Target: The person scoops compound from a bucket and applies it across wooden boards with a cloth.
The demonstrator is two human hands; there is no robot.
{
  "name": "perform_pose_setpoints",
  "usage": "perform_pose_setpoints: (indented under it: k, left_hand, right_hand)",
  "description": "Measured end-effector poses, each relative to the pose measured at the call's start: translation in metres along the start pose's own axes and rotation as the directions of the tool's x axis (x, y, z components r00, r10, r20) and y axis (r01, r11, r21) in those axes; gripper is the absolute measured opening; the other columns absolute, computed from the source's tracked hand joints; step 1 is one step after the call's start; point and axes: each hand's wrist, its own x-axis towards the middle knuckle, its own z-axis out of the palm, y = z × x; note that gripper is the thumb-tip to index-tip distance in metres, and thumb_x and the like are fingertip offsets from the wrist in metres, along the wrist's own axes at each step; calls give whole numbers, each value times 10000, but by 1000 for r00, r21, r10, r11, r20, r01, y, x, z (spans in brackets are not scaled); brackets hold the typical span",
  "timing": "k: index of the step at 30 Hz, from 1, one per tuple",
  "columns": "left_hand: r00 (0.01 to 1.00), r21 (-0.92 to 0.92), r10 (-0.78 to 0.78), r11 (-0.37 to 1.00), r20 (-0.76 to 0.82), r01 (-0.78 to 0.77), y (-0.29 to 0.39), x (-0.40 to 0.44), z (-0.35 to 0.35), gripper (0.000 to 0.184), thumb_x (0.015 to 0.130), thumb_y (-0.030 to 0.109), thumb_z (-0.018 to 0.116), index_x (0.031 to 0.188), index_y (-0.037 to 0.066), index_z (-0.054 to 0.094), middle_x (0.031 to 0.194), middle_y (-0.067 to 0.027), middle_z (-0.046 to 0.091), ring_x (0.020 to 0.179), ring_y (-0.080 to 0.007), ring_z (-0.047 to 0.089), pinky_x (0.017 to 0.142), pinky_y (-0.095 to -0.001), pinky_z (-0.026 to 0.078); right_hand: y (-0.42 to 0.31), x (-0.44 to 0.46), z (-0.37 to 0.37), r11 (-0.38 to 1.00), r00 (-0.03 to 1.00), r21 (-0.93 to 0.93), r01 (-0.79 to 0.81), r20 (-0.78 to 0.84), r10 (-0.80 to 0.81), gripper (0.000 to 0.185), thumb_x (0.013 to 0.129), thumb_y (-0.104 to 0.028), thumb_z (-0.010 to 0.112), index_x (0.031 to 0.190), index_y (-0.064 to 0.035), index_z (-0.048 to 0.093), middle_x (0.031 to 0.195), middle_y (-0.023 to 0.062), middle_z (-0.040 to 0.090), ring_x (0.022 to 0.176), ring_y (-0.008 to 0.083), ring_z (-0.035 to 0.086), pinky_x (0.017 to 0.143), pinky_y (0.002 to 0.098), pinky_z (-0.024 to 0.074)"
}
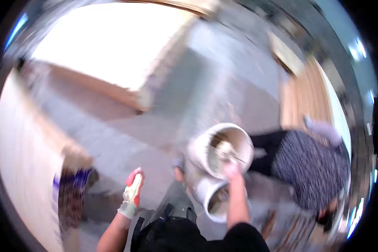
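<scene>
My left hand [132,190], in a white and red glove, hangs beside my leg with its fingers closed; what it holds, if anything, cannot be made out. Reaching over a white bucket [242,145] is my right hand [231,168], its fingers closed around something pale and blurred at the bucket's mouth. The bucket is tilted, with its opening facing me. Just below it stands a second white bucket [216,218] with something brownish inside. Motion blur hides the fine detail.
A large white-topped stack [113,42] fills the upper left. Pale panels [25,159] stand at the left edge. A person in a dark speckled top [311,168] bends close by on the right, before stacked boards [306,96]. Grey floor [155,130] lies between.
</scene>
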Motion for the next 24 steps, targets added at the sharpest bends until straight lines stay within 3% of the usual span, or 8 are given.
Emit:
perform_pose_setpoints:
  k: [1,3,5,7,12,13,19,24]
  left_hand:
    - [992,-10,77,997,-103,-79,-25,-58,-74,308,1003,225,606,1288,110,626,1105,20,627,976,-78,548,845,-230,436]
    - [934,39,166,986,-317,-162,-52,-162,-200,317,991,223,631,1282,95,627,1107,12,625,969,-81,553,851,-233,446]
    - [827,-52,194,964,-528,-260,-57,-245,-308,312,985,187,643,1279,82,627,1113,0,636,982,-89,576,869,-239,461]
    - [663,-129,251,874,-705,-468,-69,-294,-380,308,990,146,632,1288,66,621,1142,-21,648,1019,-103,598,906,-240,472]
    - [553,-348,128,656,-823,-670,-138,-394,-463,313,998,152,614,1292,44,615,1228,-56,640,1148,-142,596,993,-264,461]
    - [531,-347,120,634,-839,-691,-144,-432,-488,313,998,152,614,1292,44,615,1228,-56,640,1148,-142,596,993,-264,461]
    - [223,-100,110,647,-969,-756,-212,-579,-709,375,1022,294,559,1358,127,579,1287,-13,620,1176,-136,582,1001,-285,412]
    - [201,-316,-247,659,-948,-683,-345,-735,-858,467,1026,349,549,1449,157,502,1426,-3,551,1296,-183,518,1087,-343,348]
  right_hand:
    - [-19,-56,14,925,985,346,-155,-23,173,340,973,-110,547,1294,3,555,1207,147,624,1103,262,604,983,388,504]
    - [-54,-169,126,1000,985,-11,-15,-171,13,333,953,-10,538,1281,39,569,1215,175,636,1097,306,637,987,433,529]
    - [-31,-233,237,838,877,-282,467,268,-398,267,952,-71,586,1179,45,664,1146,112,689,1016,208,651,903,333,525]
    - [6,-251,397,937,856,-95,335,446,-261,285,970,-55,575,1240,20,628,1178,108,671,1035,212,650,917,336,533]
    - [118,-392,619,845,650,-205,493,733,-202,297,930,-16,584,1217,40,632,1148,97,653,1026,183,625,884,296,525]
    - [146,-443,659,788,526,-184,588,827,-199,302,917,-23,587,1204,56,642,1129,100,660,1013,187,628,883,303,523]
    - [382,-655,818,728,178,-117,675,984,-8,294,887,-37,629,1161,63,667,1074,118,699,969,200,664,902,338,530]
    - [544,-858,888,805,141,-180,565,983,120,224,922,-28,620,1114,73,679,1009,74,706,908,150,643,852,311,523]
